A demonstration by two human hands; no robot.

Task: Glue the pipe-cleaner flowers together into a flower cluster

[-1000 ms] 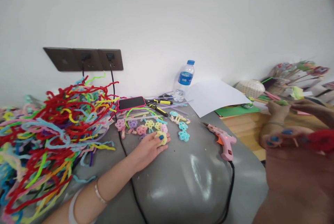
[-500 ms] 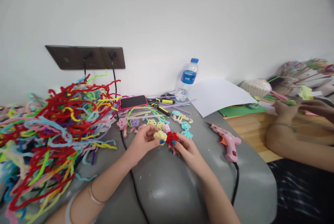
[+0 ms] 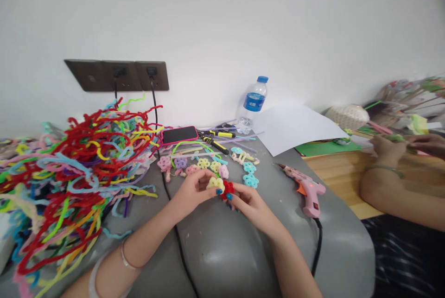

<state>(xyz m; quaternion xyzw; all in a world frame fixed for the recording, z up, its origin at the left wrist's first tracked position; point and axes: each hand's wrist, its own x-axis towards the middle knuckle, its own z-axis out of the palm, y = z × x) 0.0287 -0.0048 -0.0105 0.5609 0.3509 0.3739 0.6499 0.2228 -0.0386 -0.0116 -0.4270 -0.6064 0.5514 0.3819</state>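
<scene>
Between the fingers of my left hand (image 3: 194, 192) is a pale yellow pipe-cleaner flower (image 3: 214, 184). My right hand (image 3: 246, 199) pinches a red pipe-cleaner flower (image 3: 228, 188) right beside it. The two flowers touch or nearly touch; the fingers partly cover them, so I cannot tell if they are joined. Just beyond my hands lie finished-looking flowers: a pink one (image 3: 164, 164), a purple one (image 3: 180, 163), a yellow one (image 3: 203, 163) and a light blue one (image 3: 251, 180). A pink glue gun (image 3: 306, 188) rests to the right, its tip pointing up and left.
At left rises a tangled heap of pipe cleaners (image 3: 93, 159). A phone (image 3: 180, 135), pliers (image 3: 213, 142) and a water bottle (image 3: 253, 103) stand or lie by the wall. White paper (image 3: 295, 126) is at the back right. A black cord (image 3: 179, 242) crosses the table. Another person's hand (image 3: 387, 149) works at right.
The yellow and red flowers have come closer together, the red one now partly behind my fingers and the yellow flower. The whole view has shifted slightly.
</scene>
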